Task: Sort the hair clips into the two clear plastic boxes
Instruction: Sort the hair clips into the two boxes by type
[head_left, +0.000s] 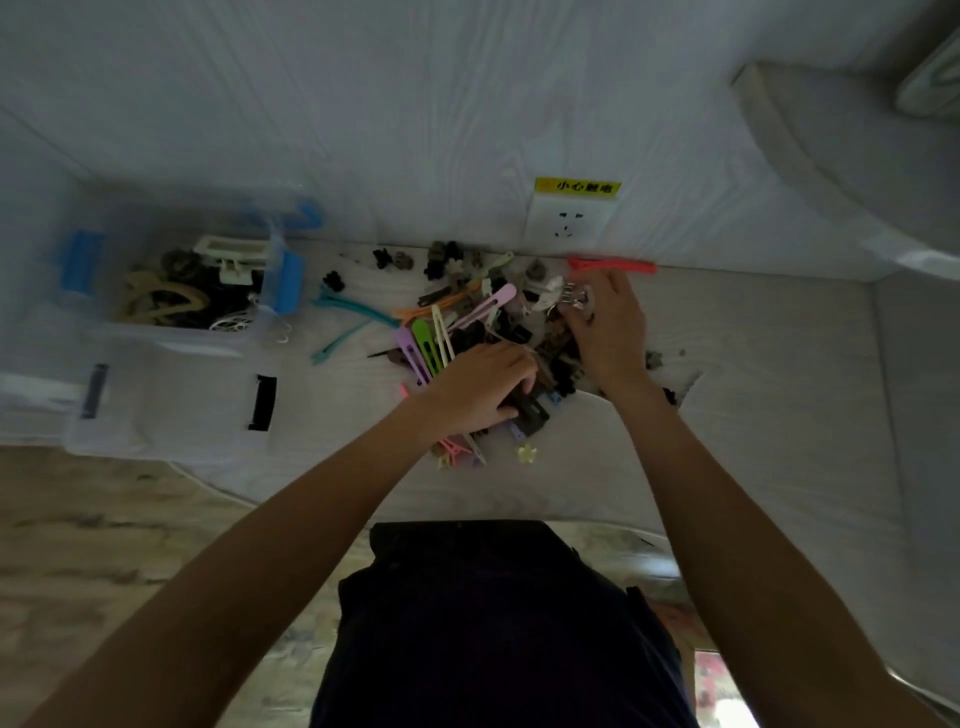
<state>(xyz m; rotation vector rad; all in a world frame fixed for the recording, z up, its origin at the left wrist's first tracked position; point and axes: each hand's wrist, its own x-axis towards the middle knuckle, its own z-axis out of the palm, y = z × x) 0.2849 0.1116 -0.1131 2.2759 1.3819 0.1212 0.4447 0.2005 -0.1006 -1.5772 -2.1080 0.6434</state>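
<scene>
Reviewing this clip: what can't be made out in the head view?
- Left hand: palm down on the clip pile; any grasp is hidden.
- Right hand: fingertips buried among the clips; hold unclear.
- Near box: contents lost behind cloudy plastic.
- Far box: dark clips blur together.

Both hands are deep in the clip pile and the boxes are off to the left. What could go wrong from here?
1. Small clips lie close to the table's front edge; the left hand raking the pile could push them off.
2. The box with blue latches already looks heaped, so more clips may spill out.
3. The right hand is in tangled clips; lifting one may drag others along.
</scene>
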